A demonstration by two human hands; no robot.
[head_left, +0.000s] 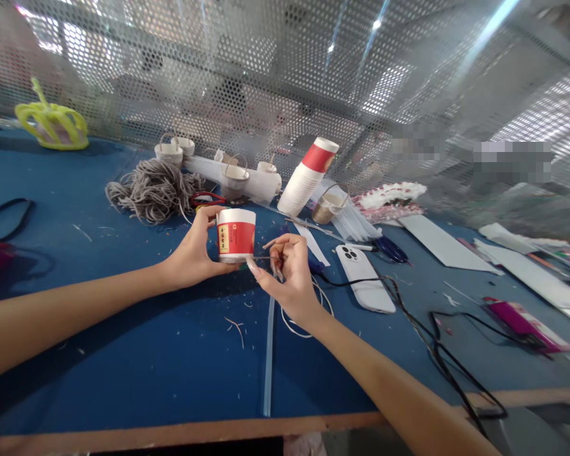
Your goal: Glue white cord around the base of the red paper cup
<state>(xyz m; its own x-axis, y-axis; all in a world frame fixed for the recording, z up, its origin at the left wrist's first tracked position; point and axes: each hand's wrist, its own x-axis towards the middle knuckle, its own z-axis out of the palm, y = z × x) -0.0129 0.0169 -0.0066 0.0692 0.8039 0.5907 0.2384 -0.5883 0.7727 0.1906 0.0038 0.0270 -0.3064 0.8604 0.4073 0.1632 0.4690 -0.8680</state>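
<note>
Head view: paper cup (236, 235) held upright between both hands above the blue table (123, 354).
Left hand (194, 250) clamped its fingers round the cup's left wall; right hand (289, 278), just right of and below it, pinched a thin strand (259, 259) at the cup's base.

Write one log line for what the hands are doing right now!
left hand: holds red-and-white paper cup | right hand: pinches thin stick at cup's base | near: white phone, cup stack, grey cord bundle

Cup stack (306, 177) by mesh, grey cord pile (151, 189) left, phone (365, 277) w/ black cable (437, 342) right.
</note>
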